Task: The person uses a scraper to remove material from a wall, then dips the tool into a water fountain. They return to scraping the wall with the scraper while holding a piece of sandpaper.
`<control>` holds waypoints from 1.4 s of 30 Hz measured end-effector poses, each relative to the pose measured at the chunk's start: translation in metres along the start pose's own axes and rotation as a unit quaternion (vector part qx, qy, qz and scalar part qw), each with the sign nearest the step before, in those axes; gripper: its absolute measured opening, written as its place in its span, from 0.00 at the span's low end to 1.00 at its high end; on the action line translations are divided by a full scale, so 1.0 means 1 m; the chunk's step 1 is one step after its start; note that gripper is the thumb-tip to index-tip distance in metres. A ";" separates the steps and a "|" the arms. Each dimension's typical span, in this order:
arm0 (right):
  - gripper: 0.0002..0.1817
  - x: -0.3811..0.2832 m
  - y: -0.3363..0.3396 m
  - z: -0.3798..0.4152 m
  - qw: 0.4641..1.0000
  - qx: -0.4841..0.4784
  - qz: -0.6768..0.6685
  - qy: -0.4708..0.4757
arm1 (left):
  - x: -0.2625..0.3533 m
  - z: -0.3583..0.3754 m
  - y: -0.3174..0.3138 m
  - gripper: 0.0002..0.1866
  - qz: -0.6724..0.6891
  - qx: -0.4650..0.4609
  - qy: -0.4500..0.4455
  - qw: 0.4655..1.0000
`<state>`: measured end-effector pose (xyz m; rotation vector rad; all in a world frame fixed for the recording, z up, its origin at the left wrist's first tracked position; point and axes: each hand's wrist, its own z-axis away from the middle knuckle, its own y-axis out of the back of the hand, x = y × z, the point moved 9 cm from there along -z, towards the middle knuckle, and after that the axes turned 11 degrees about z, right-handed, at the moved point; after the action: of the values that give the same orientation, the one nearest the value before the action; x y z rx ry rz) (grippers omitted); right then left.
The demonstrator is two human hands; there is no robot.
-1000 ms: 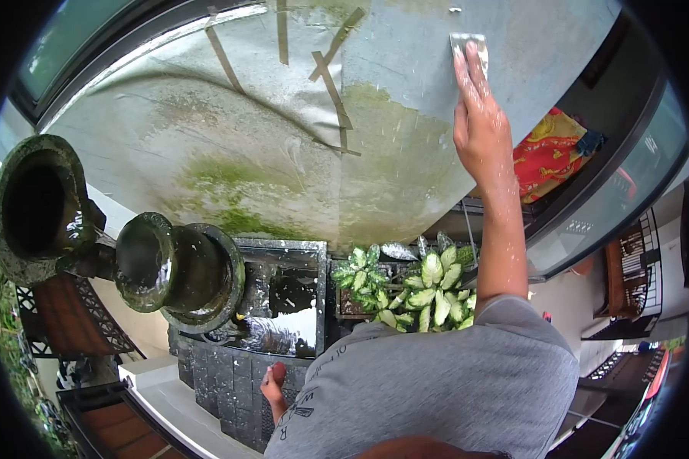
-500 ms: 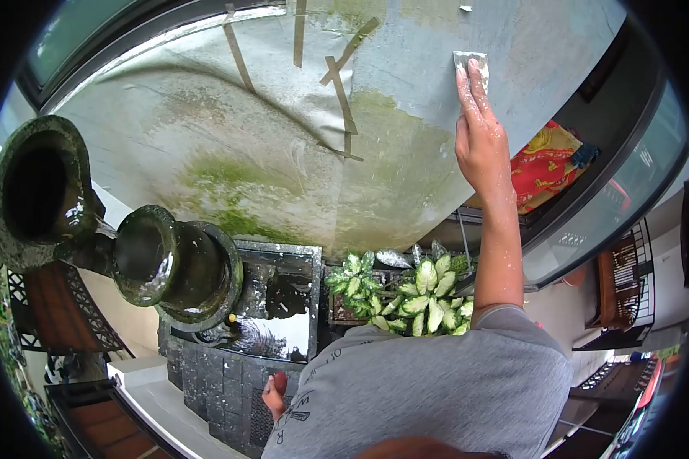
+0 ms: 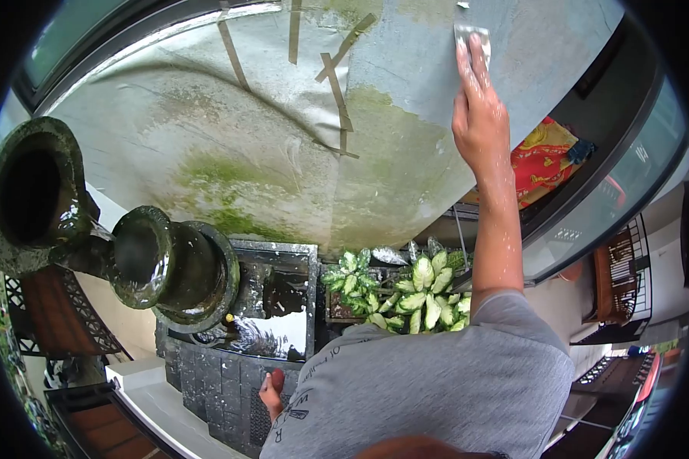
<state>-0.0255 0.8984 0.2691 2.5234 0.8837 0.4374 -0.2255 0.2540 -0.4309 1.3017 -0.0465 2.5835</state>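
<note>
Stretched up against the blue-grey painted wall (image 3: 409,65), my right hand (image 3: 481,126) holds a scraper (image 3: 464,34) with a flat metal blade. Two fingers lie extended along the blade, and pale specks dot the hand and forearm. Low beside my body, my left hand (image 3: 269,399) is closed around a reddish-brown rounded object (image 3: 278,379), whose kind I cannot make out. Strips of brown tape (image 3: 334,80) cross the wall to the left of the scraper, along a wrinkled, loose sheet (image 3: 283,99).
A tiered stone fountain (image 3: 142,256) stands at the left above a water basin (image 3: 314,298). Leafy potted plants (image 3: 429,287) grow at the wall's foot. An open window frame (image 3: 612,191) juts out at the right, near a red and yellow cloth (image 3: 540,164). Green moss (image 3: 230,183) stains the lower wall.
My right hand has slid the scraper a short way up the wall. My left hand stays nearly where it was, still holding the reddish-brown object.
</note>
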 end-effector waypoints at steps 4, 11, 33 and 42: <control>0.42 -0.001 0.002 -0.007 1.000 -0.027 -0.004 -0.011 | -0.002 0.002 -0.007 0.23 0.053 -0.037 -0.019 0.998; 0.41 -0.001 0.000 -0.009 1.000 -0.010 0.007 -0.019 | -0.026 -0.012 -0.002 0.25 0.020 -0.037 0.029 0.999; 0.36 -0.001 0.017 -0.017 0.999 -0.035 -0.017 -0.012 | 0.012 -0.026 -0.027 0.25 0.006 -0.020 -0.084 0.996; 0.35 -0.007 0.036 -0.085 0.999 0.011 0.018 0.025 | -0.010 -0.034 -0.019 0.25 0.057 -0.025 -0.005 0.998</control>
<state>-0.0482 0.8928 0.3589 2.5622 0.8669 0.5068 -0.2420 0.2756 -0.4604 1.3300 -0.1900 2.6523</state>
